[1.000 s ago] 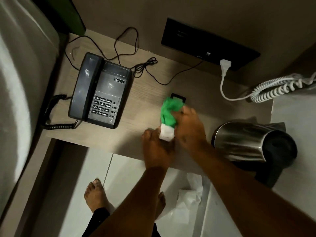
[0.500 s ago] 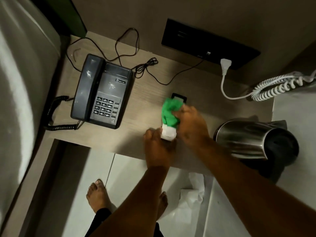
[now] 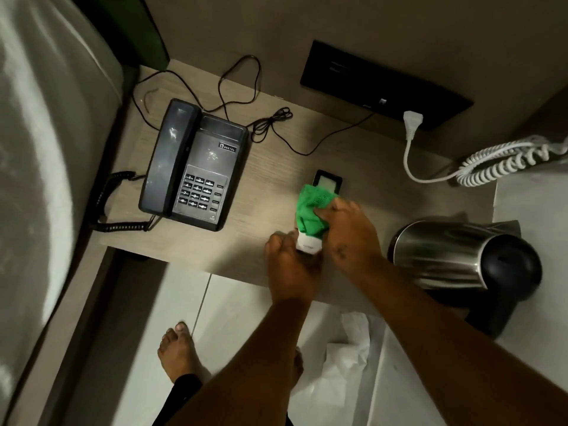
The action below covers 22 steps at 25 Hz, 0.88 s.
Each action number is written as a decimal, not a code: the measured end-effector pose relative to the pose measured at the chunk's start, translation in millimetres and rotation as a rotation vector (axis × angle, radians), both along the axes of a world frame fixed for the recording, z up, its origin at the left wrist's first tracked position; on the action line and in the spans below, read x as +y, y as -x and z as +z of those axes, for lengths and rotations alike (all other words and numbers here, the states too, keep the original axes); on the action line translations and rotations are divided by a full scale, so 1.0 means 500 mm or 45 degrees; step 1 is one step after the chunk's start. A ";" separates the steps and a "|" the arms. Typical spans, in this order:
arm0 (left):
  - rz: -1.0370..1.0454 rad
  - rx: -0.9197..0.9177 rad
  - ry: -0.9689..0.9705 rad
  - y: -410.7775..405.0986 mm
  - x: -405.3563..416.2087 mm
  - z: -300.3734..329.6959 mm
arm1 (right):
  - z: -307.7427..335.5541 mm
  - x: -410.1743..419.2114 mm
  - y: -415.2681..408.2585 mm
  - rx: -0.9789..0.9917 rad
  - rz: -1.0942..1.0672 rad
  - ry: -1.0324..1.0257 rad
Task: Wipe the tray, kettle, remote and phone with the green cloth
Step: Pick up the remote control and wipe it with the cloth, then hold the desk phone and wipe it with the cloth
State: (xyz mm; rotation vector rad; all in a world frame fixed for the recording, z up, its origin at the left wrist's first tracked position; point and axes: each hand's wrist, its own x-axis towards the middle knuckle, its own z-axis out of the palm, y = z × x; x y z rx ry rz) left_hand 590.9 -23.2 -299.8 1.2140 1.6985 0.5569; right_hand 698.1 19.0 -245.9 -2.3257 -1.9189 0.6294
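Note:
A white remote (image 3: 327,181) with a dark-framed screen at its far end lies on the wooden table (image 3: 270,167). My left hand (image 3: 290,265) grips its near end. My right hand (image 3: 350,235) presses the bunched green cloth (image 3: 312,210) onto the remote's middle, hiding most of it. A dark grey desk phone (image 3: 196,167) sits to the left with its handset on the cradle. To the right stands a steel kettle (image 3: 461,259) with a black lid on its black base. No tray is in view.
Black cables (image 3: 270,127) trail behind the phone. A white plug (image 3: 412,124) and coiled white cord (image 3: 504,161) lie at the back right under a black wall panel (image 3: 384,87). A bed (image 3: 46,179) fills the left. White plastic (image 3: 347,364) lies on the floor by my foot.
The cloth and my right hand have slid slightly toward me along the remote, uncovering more of its screen end. My left hand keeps its hold.

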 end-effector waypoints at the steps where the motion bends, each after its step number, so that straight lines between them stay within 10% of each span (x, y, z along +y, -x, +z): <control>1: -0.004 0.023 -0.009 0.001 0.002 0.004 | -0.001 -0.003 -0.005 0.094 -0.076 0.011; 6: -0.089 0.030 -0.101 0.067 -0.004 0.044 | 0.036 0.057 -0.046 1.165 -1.042 0.038; 9: 0.068 0.131 -0.196 0.195 -0.002 0.069 | 0.076 0.075 -0.012 1.648 -1.147 0.043; 16: 0.072 0.479 -0.108 0.374 0.172 0.061 | 0.085 0.225 0.203 0.389 0.422 -0.250; 22: 0.010 0.354 -0.142 0.382 0.187 0.017 | 0.039 0.213 0.279 0.192 0.369 -0.037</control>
